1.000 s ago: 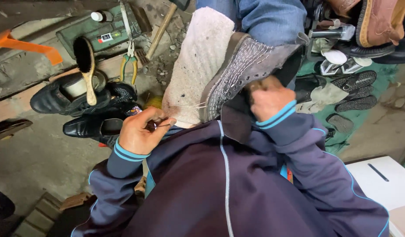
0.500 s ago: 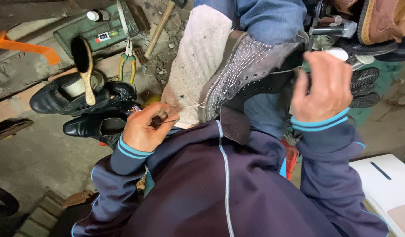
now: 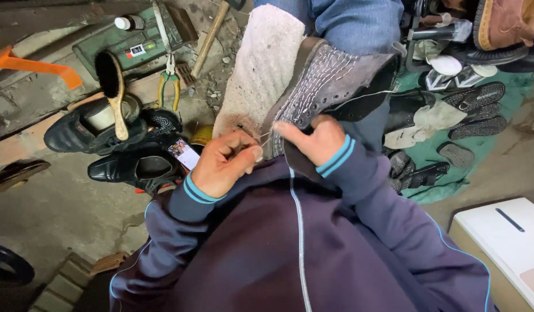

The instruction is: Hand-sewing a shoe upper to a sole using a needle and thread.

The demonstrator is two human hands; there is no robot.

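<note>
Left hand: pinched narrow at the shoe's heel end.
Right hand: fingers closed, gripping the shoe's sole edge.
Thread: between both hands.

The right hand, raised high beside the shoe half a second ago, has come back down to the stitching, fingertips near the left hand.

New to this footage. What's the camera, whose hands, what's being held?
One camera, worn on a person's head, looks down at their own two bare hands. The left hand pinches something small, hard to make out, with thin thread running to the shoe. The right hand grips the edge of a grey stitched shoe propped on the lap beside a whitish cloth. On the ground: black shoes, a wooden brush, pliers, a hammer handle, loose soles.
</note>
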